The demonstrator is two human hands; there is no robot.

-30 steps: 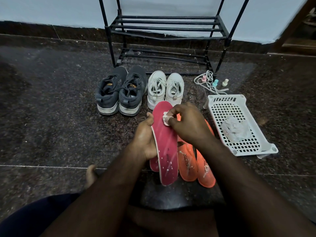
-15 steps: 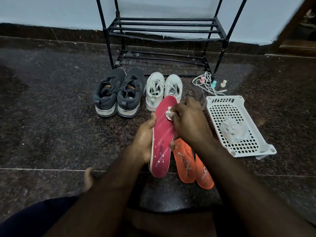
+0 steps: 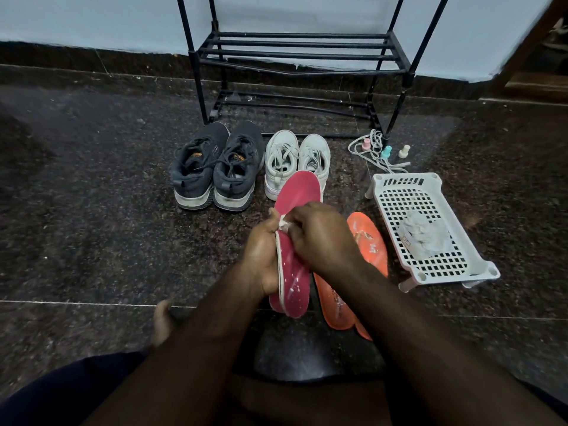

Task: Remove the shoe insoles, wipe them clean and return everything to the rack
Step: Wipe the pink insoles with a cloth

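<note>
Left hand fingers grip the pink foam insole by its left edge; right hand fingers pinch a white wipe against it, dark speckled floor open leftward.

Both forearms are bare to the lower edge of the view, with no sleeves, watch or rings showing. The left hand and right hand are ungloved. Dark navy cloth covers the leg below and left of the left hand, beside a bare foot.
</note>
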